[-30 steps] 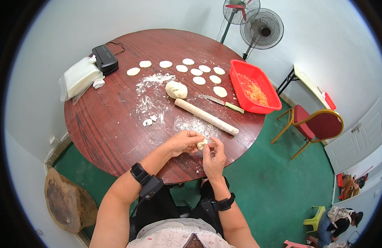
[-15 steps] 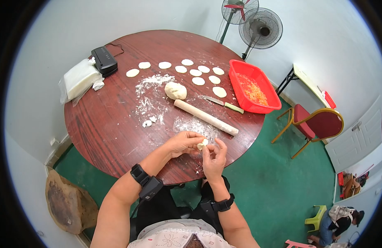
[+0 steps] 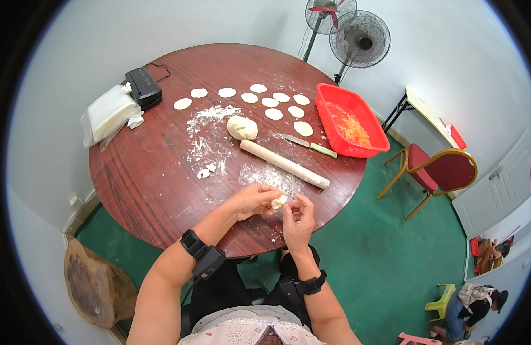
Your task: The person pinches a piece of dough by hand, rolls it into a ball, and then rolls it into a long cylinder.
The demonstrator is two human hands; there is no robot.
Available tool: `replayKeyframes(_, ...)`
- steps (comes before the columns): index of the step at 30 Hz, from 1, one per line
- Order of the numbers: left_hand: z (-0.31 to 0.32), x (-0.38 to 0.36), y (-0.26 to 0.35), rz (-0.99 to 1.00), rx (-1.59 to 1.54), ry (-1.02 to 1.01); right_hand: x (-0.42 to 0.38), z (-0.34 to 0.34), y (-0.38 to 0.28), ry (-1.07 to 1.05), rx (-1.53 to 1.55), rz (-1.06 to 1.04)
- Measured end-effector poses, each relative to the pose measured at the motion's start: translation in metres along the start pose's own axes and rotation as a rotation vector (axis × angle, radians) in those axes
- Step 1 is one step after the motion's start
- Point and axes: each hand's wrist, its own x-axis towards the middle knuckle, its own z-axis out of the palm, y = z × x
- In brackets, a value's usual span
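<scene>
Red-brown tabletop (image 3: pixel 144 178) lies under the rolling pin (image 3: pixel 285 164). On the pin's near side, I see the left hand (image 3: pixel 255 201) reaching inward, fingertips pinched on a small dough piece (image 3: pixel 278 202), partly hiding it. The right hand (image 3: pixel 300 225) points upward, thumb and forefinger parted; whether they touch it, I cannot tell.

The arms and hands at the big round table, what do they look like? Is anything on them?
The left hand and right hand are bare, with no gloves. Each arm has a black strap carrying a dark box; the left box looks bigger. No sleeves cover the arms where they show.
</scene>
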Motion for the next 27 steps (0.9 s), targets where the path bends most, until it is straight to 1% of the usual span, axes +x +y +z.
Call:
replayKeyframes(5, 0.0002, 0.0004, -0.0003, -0.004, 0.013, 0.001, 0.0017, 0.0012, -0.0005, -0.011, -0.019, -0.019)
replayKeyframes(8, 0.0000, -0.0002, -0.0003, -0.001, 0.029, -0.001, 0.0021, 0.0012, -0.0032, -0.017, -0.019, 0.041)
replayKeyframes(17, 0.0019, -0.0012, 0.0001, 0.010, 0.039, 0.020, 0.0042, 0.0045, -0.0070, -0.061, 0.037, 0.080)
replayKeyframes(27, 0.0029, -0.0017, 0.0010, 0.011, 0.073, 0.062, 0.0017, 0.0078, -0.0045, -0.047, 0.036, 0.060)
